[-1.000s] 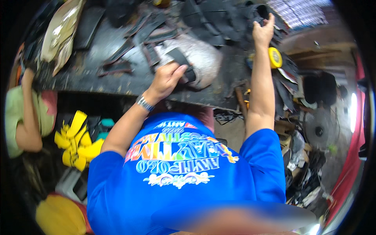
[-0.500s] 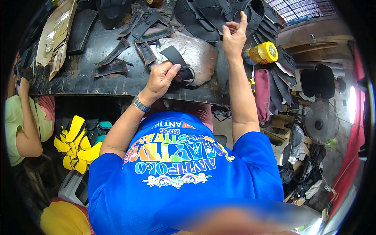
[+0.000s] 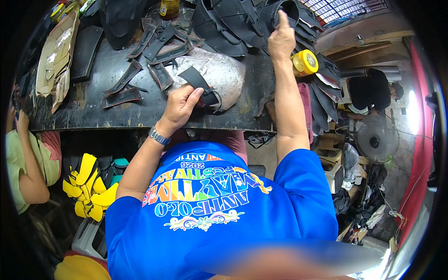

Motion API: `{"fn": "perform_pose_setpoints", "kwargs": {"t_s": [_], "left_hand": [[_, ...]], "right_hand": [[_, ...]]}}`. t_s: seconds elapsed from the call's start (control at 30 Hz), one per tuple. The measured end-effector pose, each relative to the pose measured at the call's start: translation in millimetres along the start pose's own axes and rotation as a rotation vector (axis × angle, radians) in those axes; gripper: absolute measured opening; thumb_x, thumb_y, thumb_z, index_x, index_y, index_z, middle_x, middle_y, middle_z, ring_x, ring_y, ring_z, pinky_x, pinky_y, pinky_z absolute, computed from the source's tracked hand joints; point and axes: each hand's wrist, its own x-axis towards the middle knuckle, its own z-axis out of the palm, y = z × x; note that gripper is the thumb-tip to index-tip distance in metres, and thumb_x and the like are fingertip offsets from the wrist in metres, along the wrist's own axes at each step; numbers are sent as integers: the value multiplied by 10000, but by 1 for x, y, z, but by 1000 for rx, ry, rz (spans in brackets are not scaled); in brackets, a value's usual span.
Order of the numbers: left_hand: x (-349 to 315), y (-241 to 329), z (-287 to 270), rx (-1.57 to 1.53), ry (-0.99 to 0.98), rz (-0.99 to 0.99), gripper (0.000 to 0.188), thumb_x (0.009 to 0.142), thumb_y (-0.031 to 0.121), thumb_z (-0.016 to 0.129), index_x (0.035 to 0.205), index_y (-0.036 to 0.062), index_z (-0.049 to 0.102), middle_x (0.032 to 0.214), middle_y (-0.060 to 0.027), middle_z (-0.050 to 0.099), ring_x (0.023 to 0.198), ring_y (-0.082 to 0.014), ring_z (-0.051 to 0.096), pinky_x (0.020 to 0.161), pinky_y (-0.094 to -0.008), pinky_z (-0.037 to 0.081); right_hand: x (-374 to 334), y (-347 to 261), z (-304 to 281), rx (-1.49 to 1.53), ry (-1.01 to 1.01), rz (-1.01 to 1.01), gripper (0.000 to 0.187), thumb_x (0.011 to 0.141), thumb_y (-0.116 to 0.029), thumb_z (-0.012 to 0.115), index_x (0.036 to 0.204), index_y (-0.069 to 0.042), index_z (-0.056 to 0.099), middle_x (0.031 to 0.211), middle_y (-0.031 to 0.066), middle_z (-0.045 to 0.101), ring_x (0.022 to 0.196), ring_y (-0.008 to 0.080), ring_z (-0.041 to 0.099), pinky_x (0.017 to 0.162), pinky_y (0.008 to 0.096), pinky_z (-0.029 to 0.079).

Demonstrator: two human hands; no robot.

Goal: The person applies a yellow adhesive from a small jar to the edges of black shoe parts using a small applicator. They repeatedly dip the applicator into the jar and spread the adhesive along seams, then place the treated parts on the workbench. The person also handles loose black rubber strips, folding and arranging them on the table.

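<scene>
My left hand point(image 3: 179, 105) grips a black strap piece with a small buckle point(image 3: 200, 86), held over a grey rounded stone point(image 3: 219, 70) on the dark workbench point(image 3: 93, 109). My right hand point(image 3: 281, 39) reaches up and right to a stack of black curved shoe parts point(image 3: 261, 18), with its fingers pinched on the rim of one black piece point(image 3: 290, 8). A yellow-lidded can point(image 3: 304, 62) stands just right of my right wrist.
Several black leather strips point(image 3: 140, 70) lie scattered on the bench, with cardboard patterns point(image 3: 58, 60) at its left end. Another person's arm point(image 3: 28, 168) shows at the left. Yellow sole pieces point(image 3: 88, 186) are piled below the bench. A fan point(image 3: 375, 137) stands on the right.
My right hand has swung left from beside the yellow can to the stack of black parts and taken hold of one. My left hand has stayed put with the strap.
</scene>
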Motion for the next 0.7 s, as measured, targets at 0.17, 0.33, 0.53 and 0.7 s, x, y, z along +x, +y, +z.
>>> {"fn": "perform_pose_setpoints", "kwargs": {"t_s": [0.17,0.33,0.53,0.7], "left_hand": [[2,3,3,-28,-1,39,246,1018,196,591,994,-21,705,743,-105,643,637,-163,613,596,-311,477],[0,-4,5,-87,-7,-25,259,1021,200,586,932,-24,682,751,-105,648,642,-162,617,599,-310,482],[1,-3,4,-86,-9,-26,284,1021,196,587,861,-29,655,723,-101,639,637,-154,621,588,-306,487],[3,1,5,-58,3,-2,326,1021,196,586,778,-20,611,695,-114,631,620,-170,619,571,-321,477]], "right_hand": [[36,58,-8,380,93,263,613,779,42,649,1370,-71,533,830,78,718,732,145,664,724,292,539],[54,137,39,677,-123,921,704,678,4,775,1344,-54,555,1121,164,717,1017,194,680,876,309,525],[50,141,54,76,-144,942,718,721,-68,733,1397,-82,491,1232,260,652,1167,390,630,1024,429,474],[52,105,32,14,-73,846,735,787,-47,616,1464,-92,333,1251,307,604,1153,464,602,1030,520,435]]}}
